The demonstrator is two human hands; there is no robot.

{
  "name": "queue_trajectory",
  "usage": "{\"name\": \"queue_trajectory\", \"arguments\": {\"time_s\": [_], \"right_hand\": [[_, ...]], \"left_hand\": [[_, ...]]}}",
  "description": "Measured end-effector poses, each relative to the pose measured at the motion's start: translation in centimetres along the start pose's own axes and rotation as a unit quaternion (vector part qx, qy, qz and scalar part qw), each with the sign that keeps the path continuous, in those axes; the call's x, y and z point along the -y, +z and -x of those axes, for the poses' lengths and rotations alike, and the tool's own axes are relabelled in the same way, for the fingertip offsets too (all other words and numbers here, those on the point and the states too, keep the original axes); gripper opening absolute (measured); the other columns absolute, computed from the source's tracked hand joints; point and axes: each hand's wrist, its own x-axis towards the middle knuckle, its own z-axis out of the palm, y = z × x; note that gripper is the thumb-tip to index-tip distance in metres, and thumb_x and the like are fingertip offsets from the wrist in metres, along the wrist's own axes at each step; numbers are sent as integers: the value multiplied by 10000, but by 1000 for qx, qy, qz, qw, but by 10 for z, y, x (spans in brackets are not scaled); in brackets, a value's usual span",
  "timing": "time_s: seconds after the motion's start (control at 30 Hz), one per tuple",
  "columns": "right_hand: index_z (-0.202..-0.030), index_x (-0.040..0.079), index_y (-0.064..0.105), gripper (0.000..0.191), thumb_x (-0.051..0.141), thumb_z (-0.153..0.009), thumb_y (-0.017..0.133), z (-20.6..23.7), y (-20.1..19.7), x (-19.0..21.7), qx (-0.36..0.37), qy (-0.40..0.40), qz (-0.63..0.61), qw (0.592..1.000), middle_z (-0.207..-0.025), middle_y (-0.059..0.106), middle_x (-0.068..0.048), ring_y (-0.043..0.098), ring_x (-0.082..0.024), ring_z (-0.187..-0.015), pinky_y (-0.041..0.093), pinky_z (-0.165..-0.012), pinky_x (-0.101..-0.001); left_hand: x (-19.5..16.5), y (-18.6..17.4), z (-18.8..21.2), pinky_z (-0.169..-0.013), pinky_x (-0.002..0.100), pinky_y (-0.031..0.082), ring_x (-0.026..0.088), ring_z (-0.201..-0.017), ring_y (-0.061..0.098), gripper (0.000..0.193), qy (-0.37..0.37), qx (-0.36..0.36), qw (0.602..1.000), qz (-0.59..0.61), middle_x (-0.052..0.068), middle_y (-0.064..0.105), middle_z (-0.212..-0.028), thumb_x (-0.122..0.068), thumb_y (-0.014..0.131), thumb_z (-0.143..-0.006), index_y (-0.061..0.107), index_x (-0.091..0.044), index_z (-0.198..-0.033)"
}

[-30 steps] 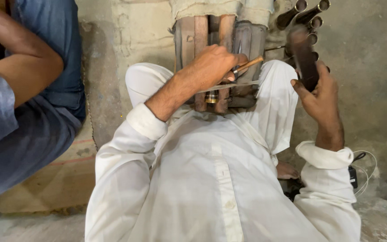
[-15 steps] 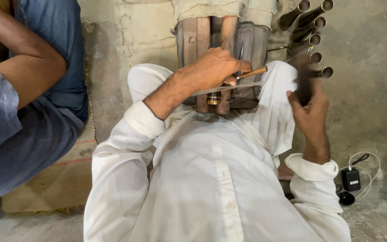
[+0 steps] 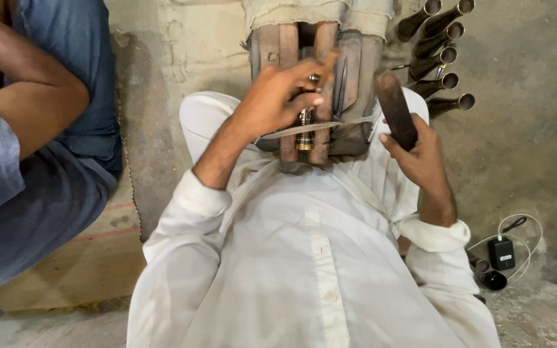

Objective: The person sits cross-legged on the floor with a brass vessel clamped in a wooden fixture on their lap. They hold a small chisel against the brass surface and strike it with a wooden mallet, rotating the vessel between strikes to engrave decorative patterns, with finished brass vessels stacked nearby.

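- Right hand (image 3: 423, 158), at 3 o'clock, is clenched around a dark club (image 3: 394, 109), raised upright
- Left hand (image 3: 278, 96), at 12 o'clock, pinches a thin wooden-handled tool (image 3: 330, 66) just above a brass piece (image 3: 303, 132) strapped into the wooden block (image 3: 288, 48)
- Judging by this, the tool is being set; a strike would call for a steady tip, with fingers close by
- Metal tubes (image 3: 439, 45) lie at 1 o'clock, a charger (image 3: 501, 252) at 4, a co-worker's arm (image 3: 33, 109) at 9

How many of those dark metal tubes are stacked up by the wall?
6 show open ends: two at the top, then four going down. More may be hidden behind them.
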Motion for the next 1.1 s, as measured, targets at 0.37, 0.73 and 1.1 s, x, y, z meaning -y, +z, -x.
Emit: {"name": "queue_trajectory", "arguments": {"time_s": [0.37, 0.73, 1.1], "right_hand": [[-1230, -13, 685, 430, 342, -1033, 825, -88, 65, 65, 24, -225, 18, 974, -912, 694, -71, 660, -164, -779, 526, -687, -342], [-888, 52, 732, 580, 584, -758, 921, -111, 77, 107, 36, -193, 289, 937, -690, 677, -145, 676, -360, -643, 502, -607, -477], [-930, 61, 787, 630, 586, -625, 956, -125, 87, 125, 28, -223, 358, 906, -778, 728, -140, 707, -340, -711, 529, -653, -471]], "left_hand": [[3, 12, 79, -623, 198, 612, 30, -781, 719, 305, -244, -62, 956, 150, 62, 760, -1004, -38, 754, -947, 650, -35, -1234], [4, 9, 90, -569, 227, 587, 47, -694, 701, 323, -260, -57, 957, 113, 61, 785, -979, -45, 786, -907, 656, -25, -1202], [15, 15, 93, -665, 246, 658, 105, -817, 754, 324, -276, -99, 934, 206, 81, 753, -990, -16, 741, -945, 609, 1, -1241]]}}
